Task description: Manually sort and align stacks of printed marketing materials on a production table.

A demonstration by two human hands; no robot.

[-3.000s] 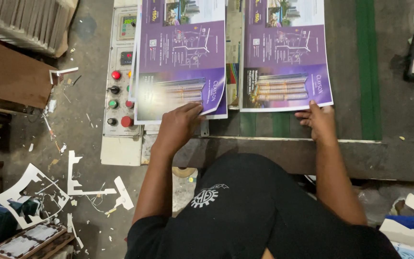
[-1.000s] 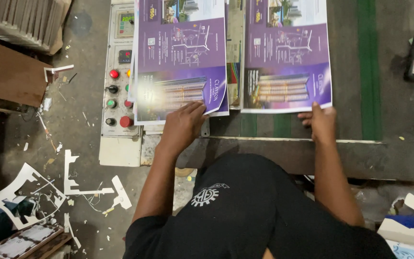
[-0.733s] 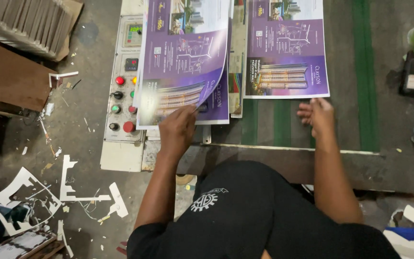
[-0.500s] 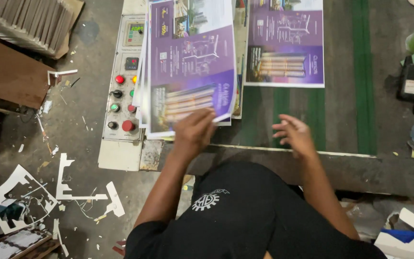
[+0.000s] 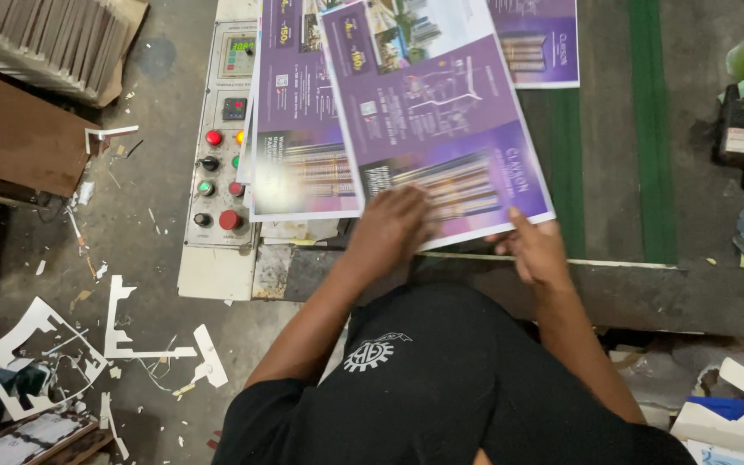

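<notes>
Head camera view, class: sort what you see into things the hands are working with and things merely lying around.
In use:
left hand
right hand
top purple sheet, held by both hands
purple stack underneath

Lying about:
control panel with coloured buttons
white card offcuts on the floor
cardboard stack
another purple sheet further back

Dim workshop light; overhead glare whitens the glossy sheet at 10 o'clock. Floor at 9 o'clock lies shadowed. Left hand slightly motion-blurred.
</notes>
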